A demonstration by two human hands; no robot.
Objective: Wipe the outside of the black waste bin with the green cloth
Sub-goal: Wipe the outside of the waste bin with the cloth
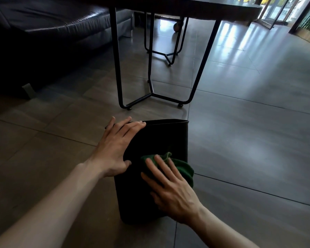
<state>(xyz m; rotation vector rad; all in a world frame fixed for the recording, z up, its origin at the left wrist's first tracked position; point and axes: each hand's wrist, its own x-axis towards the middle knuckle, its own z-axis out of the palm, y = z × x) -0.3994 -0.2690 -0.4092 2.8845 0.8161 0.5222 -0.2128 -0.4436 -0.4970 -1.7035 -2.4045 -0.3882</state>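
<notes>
The black waste bin [161, 138] lies on its side on the tiled floor, its open mouth pointing away from me. My left hand [115, 145] rests flat on the bin's left upper side, fingers spread toward the rim, thumb on the top face. My right hand [170, 190] presses the green cloth [183, 170] flat against the bin's upper face near its right edge; the cloth bunches out beyond my fingertips. The bin's underside is hidden.
A round dark table on black metal legs [150, 93] stands just beyond the bin. A second metal frame [166, 54] stands farther back. A dark leather sofa [48, 33] fills the upper left. Glossy floor tiles [258, 122] stretch to the right.
</notes>
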